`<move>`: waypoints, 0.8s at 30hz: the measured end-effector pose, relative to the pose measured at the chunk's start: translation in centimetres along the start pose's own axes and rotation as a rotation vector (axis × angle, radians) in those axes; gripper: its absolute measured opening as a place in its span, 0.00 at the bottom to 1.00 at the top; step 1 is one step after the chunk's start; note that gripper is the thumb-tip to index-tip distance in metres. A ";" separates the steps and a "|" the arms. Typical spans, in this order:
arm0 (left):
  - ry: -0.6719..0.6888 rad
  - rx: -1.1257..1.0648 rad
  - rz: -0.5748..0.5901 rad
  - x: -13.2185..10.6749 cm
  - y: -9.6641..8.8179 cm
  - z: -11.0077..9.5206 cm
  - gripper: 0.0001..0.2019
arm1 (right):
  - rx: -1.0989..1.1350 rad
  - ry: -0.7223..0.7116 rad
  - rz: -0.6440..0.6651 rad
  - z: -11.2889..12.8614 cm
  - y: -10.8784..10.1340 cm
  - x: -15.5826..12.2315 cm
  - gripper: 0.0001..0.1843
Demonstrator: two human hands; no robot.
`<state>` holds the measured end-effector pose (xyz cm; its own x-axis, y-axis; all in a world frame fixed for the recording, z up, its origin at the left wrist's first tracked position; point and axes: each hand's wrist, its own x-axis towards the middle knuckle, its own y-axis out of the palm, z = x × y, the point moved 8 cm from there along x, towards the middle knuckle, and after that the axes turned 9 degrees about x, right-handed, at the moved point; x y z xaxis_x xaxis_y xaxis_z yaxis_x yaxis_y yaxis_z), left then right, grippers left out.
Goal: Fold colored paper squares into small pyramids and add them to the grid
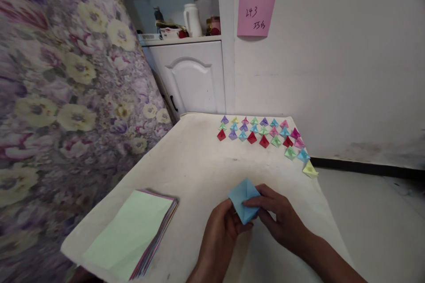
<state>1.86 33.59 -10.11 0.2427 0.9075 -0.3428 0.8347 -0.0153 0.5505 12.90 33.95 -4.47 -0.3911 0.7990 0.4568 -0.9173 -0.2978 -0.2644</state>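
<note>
Find a wall [332, 53] beyond the table [199, 159], a curtain [76, 97] along the table's left side and a cabinet [192, 77] behind its far edge. Note the stack [133, 230] on the table's near left. See the left hand [219, 225] above the table's near part, fingers narrow and closed under the blue paper [238, 195], thumb at its edge. See the right hand [282, 212] there too, fingers drawn in on the same sheet, index laid on the face by the centre crease. Best, probably, to brace the back firmly, line up corners before pressing, then run a fingertip outward along each crease, lightly. Leave the folded pieces [264, 142], near the table's far right, clear of sleeve or elbow.
</note>
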 end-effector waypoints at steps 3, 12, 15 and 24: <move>-0.045 -0.044 -0.013 0.1 -0.2 0.4 0.17 | 0.015 0.007 0.012 0.0 0.0 0.0 0.19; 0.058 0.142 -0.039 0.3 -0.7 0.2 0.11 | 0.058 0.067 0.068 0.3 0.5 0.2 0.16; 0.086 0.200 -0.098 0.5 -1.2 -0.2 0.11 | 0.171 0.125 0.068 0.3 0.2 0.2 0.11; 0.181 0.447 -0.231 0.2 -1.8 -0.7 0.12 | 0.409 0.464 -0.329 -4.0 -0.5 -1.2 0.14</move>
<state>0.12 34.12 -10.65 -0.0285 0.9656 -0.2584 0.9950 0.0520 0.0848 14.12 35.29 -8.29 -0.0994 0.9948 0.0241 -0.9728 -0.1022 0.2080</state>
